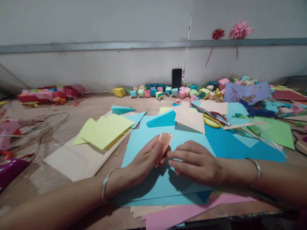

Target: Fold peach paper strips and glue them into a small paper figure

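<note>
A small folded piece of peach paper (165, 143) stands tilted between the thumb and fingers of my left hand (150, 154). Just to its right is my right hand (195, 162), its fingers bent toward the paper; its thumb is hidden, so whether it pinches an edge cannot be made out. Both hands are over light blue sheets (139, 147). Behind them lies a loose peach sheet (189, 118), with yellow-handled scissors (212, 121) to its right.
Yellow-green sheets (105, 127) lie at the left, near a cable and a purple tool (11, 171). Small paper boxes (146, 92) and a phone (177, 78) line the wall. Pink paper (177, 214) lies at the front edge.
</note>
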### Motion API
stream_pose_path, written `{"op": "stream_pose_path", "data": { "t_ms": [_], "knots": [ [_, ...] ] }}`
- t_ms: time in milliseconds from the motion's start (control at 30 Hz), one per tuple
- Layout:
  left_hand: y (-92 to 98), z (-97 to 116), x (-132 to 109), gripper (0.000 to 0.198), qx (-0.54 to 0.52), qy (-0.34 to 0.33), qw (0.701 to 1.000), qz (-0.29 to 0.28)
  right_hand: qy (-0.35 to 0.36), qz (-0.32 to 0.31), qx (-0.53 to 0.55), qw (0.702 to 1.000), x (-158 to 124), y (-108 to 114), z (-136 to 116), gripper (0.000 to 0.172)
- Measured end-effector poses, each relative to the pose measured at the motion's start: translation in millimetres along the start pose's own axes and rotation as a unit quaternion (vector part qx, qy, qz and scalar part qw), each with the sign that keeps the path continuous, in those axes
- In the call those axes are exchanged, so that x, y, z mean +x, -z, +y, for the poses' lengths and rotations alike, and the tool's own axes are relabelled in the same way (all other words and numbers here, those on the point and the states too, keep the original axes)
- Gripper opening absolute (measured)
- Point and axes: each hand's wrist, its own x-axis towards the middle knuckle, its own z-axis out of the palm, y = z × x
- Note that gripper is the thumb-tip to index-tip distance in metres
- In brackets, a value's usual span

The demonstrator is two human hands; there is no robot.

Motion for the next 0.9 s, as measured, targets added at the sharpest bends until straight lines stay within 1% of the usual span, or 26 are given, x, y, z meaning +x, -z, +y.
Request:
{"op": "stream_pose_path", "data": {
  "t_ms": [67, 133, 200, 267, 333, 400, 533, 633, 733, 900],
  "knots": [
    [1.2, 1.4, 1.0, 0.039, 0.033, -0.007, 0.999, -0.028, -0.069, 0.045, 0.029, 0.996, -0.1, -0.4, 3.8, 0.017],
    [1.8, -0.3, 1.9, 0.036, 0.048, -0.021, 0.997, -0.05, -0.132, 0.073, 0.043, 0.988, -1.0, -1.2, 8.1, 0.017],
    [2.3, -3.0, 2.3, 0.035, 0.063, -0.039, 0.995, -0.061, -0.172, 0.089, 0.054, 0.98, -2.5, -2.6, 12.0, 0.021],
    [2.8, -4.1, 1.9, 0.033, 0.08, -0.048, 0.993, -0.073, -0.193, 0.092, 0.074, 0.974, -4.0, -4.0, 14.6, 0.024],
    [2.9, -2.7, 0.7, 0.03, 0.102, -0.042, 0.99, -0.09, -0.195, 0.089, 0.094, 0.972, -4.3, -4.4, 15.5, 0.022],
    [2.7, 0.0, -1.0, 0.03, 0.122, -0.034, 0.987, -0.104, -0.183, 0.092, 0.104, 0.973, -2.9, -3.6, 14.8, 0.019],
    [1.6, 2.1, -3.3, 0.036, 0.139, -0.033, 0.984, -0.107, -0.15, 0.102, 0.123, 0.976, 2.7, -0.8, 11.9, 0.007],
    [0.4, -1.0, -2.8, 0.039, 0.138, -0.043, 0.985, -0.091, -0.135, 0.09, 0.137, 0.977, 5.4, 0.4, 10.6, 0.011],
    [-0.5, -5.6, -1.7, 0.037, 0.14, -0.041, 0.987, -0.07, -0.139, 0.081, 0.134, 0.978, 5.2, 0.5, 10.8, 0.014],
    [-0.9, -8.7, -2.5, 0.037, 0.15, -0.031, 0.985, -0.079, -0.151, 0.075, 0.143, 0.975, 3.6, -0.5, 12.4, 0.015]
  ]
}}
